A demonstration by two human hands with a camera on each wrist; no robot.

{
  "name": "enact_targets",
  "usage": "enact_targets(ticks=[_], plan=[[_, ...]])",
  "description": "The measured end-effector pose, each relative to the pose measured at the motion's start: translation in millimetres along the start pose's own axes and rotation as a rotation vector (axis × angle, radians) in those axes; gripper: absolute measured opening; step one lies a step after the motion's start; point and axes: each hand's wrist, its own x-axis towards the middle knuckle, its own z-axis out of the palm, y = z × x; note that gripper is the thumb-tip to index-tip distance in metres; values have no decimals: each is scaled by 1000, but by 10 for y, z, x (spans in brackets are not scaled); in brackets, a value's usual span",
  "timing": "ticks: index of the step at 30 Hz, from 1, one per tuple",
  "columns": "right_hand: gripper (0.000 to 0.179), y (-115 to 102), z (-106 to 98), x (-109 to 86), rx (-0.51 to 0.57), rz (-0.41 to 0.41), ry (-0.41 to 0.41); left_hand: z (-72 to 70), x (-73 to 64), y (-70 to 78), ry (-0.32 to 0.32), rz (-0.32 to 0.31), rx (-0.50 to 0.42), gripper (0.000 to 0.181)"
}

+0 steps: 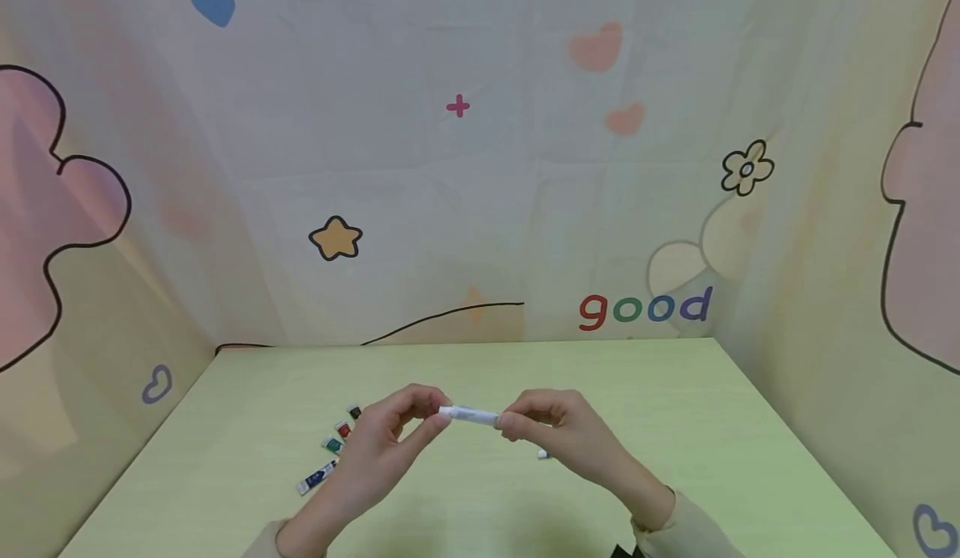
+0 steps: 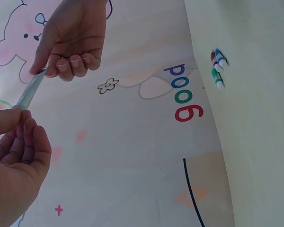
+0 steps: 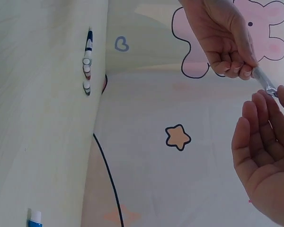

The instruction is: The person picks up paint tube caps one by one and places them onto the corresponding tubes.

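Both hands hold a small whitish tube [image 1: 476, 415] up above the table, lying nearly level between them. My left hand [image 1: 386, 445] pinches its white-capped end between thumb and fingers. At the opposite end, the thumb and fingers of my right hand [image 1: 573, 441] pinch the tube. In the left wrist view the tube [image 2: 32, 90] slants between my left hand [image 2: 19, 156] and my right hand [image 2: 75, 40]. The right wrist view shows the tube [image 3: 262, 78] too, its silvery end at the right thumb. Its printing is too blurred to read.
Several small tubes lie on the left of the table, among them a dark blue one [image 1: 317, 477], a green one [image 1: 332, 444] and a red one [image 1: 343, 429]. Small white-capped blue, red and green items [image 2: 217, 78] lie on the right. A printed cloth [image 1: 450, 174] surrounds the table.
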Motion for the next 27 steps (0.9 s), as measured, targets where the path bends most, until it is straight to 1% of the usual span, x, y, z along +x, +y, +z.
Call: enact_targets(ticks=[5,7,9,11,12,14,17,19,21,23,27], plan=[[15,-9,-27,12,61,54,-53,20,0,-15,3,73,33,8],[18,-5,-26,9,81,92,-69,27,-6,-18,8,97,47,8],[20,-1,-16,4,92,118,-71,34,-17,-15,17,106,59,8],[17,1,2,-4,81,103,-53,39,-25,-6,31,95,69,7],[15,4,12,-9,50,78,-32,40,-28,2,38,78,70,7],[13,12,37,-22,-43,-21,23,38,-39,15,52,27,56,8],[26,14,54,-35,-218,-197,124,24,-41,30,74,-52,22,10],[33,10,56,-33,-306,-306,169,9,-36,32,80,-81,-6,10],[34,4,57,-29,-356,-373,192,-3,-30,28,79,-102,-23,11],[30,6,62,-23,-387,-430,199,-10,-28,24,70,-116,-34,12],[23,25,83,-29,-417,-477,201,-14,-33,15,51,-140,-52,13]])
